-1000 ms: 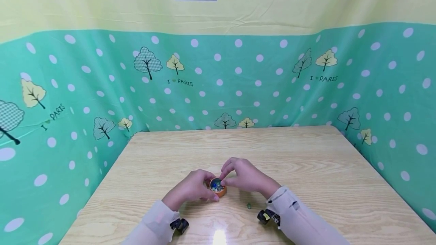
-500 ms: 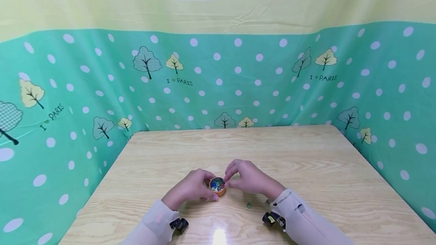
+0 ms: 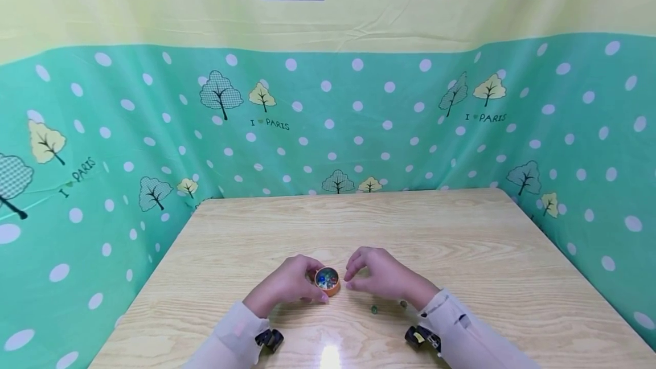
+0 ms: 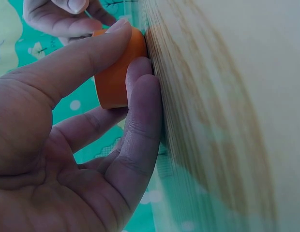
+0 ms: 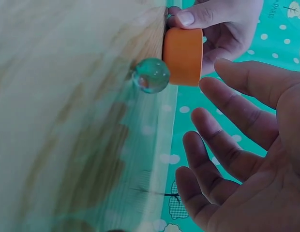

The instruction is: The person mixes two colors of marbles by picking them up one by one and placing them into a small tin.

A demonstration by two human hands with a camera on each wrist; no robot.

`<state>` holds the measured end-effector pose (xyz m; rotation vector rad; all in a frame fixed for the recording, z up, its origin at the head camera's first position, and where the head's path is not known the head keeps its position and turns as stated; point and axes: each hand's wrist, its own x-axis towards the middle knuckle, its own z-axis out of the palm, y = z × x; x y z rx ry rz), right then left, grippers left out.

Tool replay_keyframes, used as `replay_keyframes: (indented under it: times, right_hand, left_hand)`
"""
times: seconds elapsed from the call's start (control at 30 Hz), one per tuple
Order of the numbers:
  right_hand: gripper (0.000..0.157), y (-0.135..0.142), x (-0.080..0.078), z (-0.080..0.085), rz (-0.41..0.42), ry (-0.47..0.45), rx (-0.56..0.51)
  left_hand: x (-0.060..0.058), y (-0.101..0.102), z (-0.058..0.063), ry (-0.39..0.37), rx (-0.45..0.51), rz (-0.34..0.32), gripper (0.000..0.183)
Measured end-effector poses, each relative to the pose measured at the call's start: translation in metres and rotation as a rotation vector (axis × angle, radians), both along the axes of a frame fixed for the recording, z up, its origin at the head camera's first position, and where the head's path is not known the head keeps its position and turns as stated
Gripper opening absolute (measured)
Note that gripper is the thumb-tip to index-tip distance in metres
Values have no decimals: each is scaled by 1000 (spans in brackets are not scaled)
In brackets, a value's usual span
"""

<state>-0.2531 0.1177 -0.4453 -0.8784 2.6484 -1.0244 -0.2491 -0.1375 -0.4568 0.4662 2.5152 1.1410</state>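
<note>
Orange cup gripped by left hand
Right hand just beside, fingers relaxed; cup upright, holding glassy coloured marbles

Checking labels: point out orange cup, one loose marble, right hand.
Orange cup (image 5: 184, 56): right wrist view, middle of its outer wall.
Loose marble (image 5: 151, 76): right wrist view, its centre.
Right hand (image 3: 385, 275): head view, back of the hand.

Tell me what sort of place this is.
Probably a staged recording corner: printed cloth encloses a table on three sides, and both sleeves carry black devices.
</note>
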Motion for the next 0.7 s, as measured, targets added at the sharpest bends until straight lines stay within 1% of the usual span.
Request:
replay_keyframes:
  times: [0.17,0.3,0.53,0.7]
  right_hand:
    - [6,4,1,-2,-2,4,30]
    - [5,8,2,-3,-7,14,42]
    - [4,15,5,-4,-1,22,47]
    - [3,21,6,-6,-8,15,70]
  left_hand:
    - [0,0,0,16,-12,-2,47]
    - [0,0,0,21,-13,-1,49]
    - [1,2,1,16,-11,6,50]
    - [2,1,1,7,-5,19,50]
